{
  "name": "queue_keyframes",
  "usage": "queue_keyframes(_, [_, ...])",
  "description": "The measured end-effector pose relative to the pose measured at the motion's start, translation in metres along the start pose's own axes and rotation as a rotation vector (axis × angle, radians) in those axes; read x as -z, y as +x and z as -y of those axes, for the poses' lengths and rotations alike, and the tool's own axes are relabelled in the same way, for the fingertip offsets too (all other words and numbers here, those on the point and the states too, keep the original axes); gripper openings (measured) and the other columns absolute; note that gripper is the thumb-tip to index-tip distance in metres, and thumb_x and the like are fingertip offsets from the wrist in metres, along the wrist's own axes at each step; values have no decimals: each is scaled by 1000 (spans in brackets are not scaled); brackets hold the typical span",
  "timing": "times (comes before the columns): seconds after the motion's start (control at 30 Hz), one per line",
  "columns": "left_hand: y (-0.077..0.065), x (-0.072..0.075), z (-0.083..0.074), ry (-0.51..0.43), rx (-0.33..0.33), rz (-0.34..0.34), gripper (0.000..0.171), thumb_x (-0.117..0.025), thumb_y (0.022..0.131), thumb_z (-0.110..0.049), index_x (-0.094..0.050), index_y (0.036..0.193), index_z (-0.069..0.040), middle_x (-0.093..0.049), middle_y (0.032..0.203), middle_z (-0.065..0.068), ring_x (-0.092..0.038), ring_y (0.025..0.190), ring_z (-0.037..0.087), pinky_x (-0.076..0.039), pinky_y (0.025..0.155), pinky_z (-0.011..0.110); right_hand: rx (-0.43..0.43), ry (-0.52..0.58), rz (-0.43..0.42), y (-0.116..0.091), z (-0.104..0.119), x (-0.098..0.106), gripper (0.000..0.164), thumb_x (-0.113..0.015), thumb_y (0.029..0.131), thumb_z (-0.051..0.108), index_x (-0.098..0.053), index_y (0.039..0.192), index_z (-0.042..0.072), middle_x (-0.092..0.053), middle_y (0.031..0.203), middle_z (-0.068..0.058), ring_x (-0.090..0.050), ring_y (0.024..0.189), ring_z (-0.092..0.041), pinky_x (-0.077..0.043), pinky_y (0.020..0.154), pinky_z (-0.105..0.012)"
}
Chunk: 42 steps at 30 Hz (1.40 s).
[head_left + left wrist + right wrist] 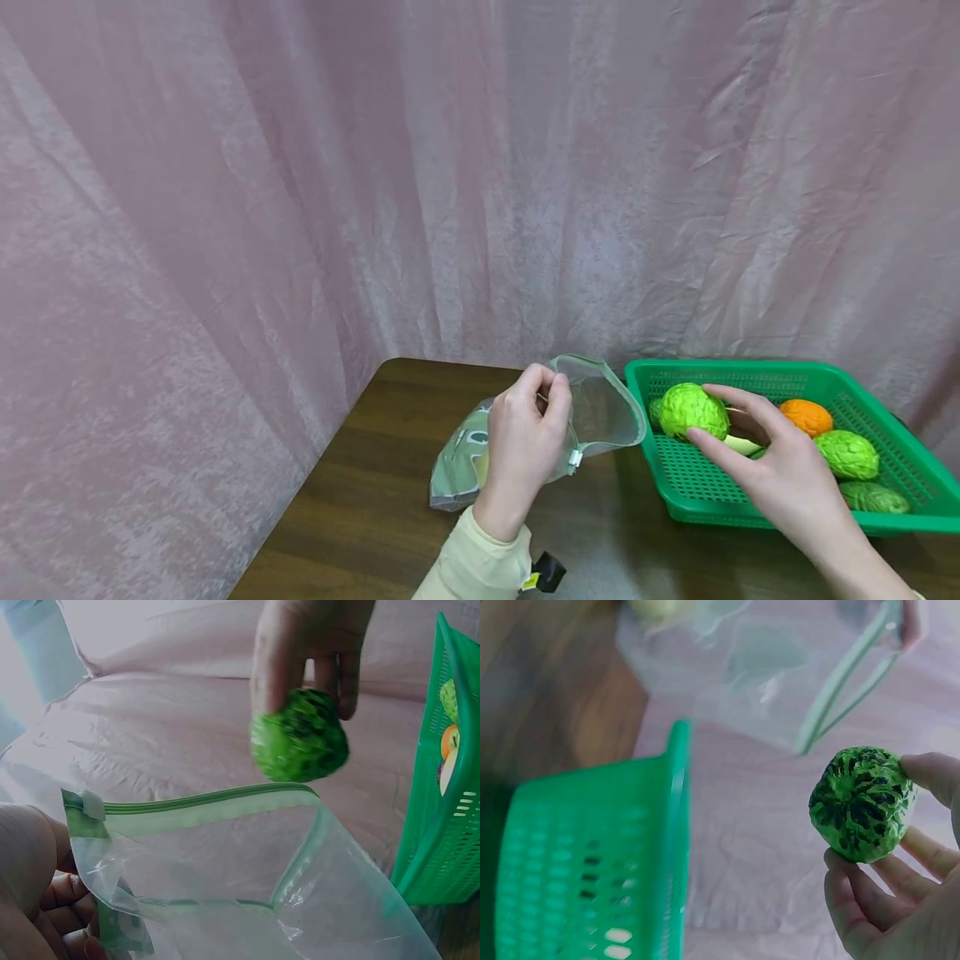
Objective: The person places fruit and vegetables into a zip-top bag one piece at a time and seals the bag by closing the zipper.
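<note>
My right hand (791,467) holds a small bright-green toy cabbage (693,412) between thumb and fingers, above the left side of the green basket (678,503). In the left wrist view the cabbage (300,739) hangs just above the mouth of a clear zip bag (360,892). The rim of this slider bag (611,408) is pinched by my left hand (525,433), and its mouth gapes toward the right. Part of the bag lies behind the left hand on the table. Something pale yellow (660,607) shows inside it, blurred in the right wrist view.
Inside the basket lie an orange item (806,417), another crinkled green cabbage (847,455), a darker green vegetable (876,497) and a pale one partly hidden by the right hand. The brown wooden table (337,500) ends at a pink curtain (480,183).
</note>
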<state>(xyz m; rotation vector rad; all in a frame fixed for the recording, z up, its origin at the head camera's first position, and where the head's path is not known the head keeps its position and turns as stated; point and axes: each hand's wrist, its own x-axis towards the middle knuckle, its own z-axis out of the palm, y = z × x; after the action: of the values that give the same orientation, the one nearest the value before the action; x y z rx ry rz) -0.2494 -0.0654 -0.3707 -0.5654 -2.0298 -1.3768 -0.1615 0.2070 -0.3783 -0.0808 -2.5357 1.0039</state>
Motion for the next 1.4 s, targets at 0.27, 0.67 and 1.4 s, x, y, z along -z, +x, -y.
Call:
queue_keyframes(0.27, [0, 4, 0, -4, 23, 12, 23, -67, 103, -12, -66, 81, -17, -56, 64, -11, -54, 58, 2, -46, 55, 24, -1, 62, 55, 6, 25, 3, 61, -82, 99, 51, -59, 155, 46, -62, 153, -1, -56, 115, 17, -51, 78, -20])
queue_keyframes(0.67, [0, 4, -1, -13, 24, 18, 23, -67, 104, -13, -66, 81, -16, -56, 64, -11, -54, 57, 2, -46, 54, 24, 199, 121, -20, 17, 55, -27, 53, -89, 96, 35, -68, 145, 33, -62, 141, 7, -76, 114, -27, -56, 81, -21])
queue_keyframes(1.4, [1, 6, -1, -12, 32, 28, 23, -67, 105, -15, -66, 82, -17, -58, 66, -10, -55, 59, 3, -47, 55, 25, 293, -101, 99, 38, 59, -54, 52, -88, 95, 46, -74, 136, 18, -74, 133, -5, -66, 117, -32, -56, 90, -56])
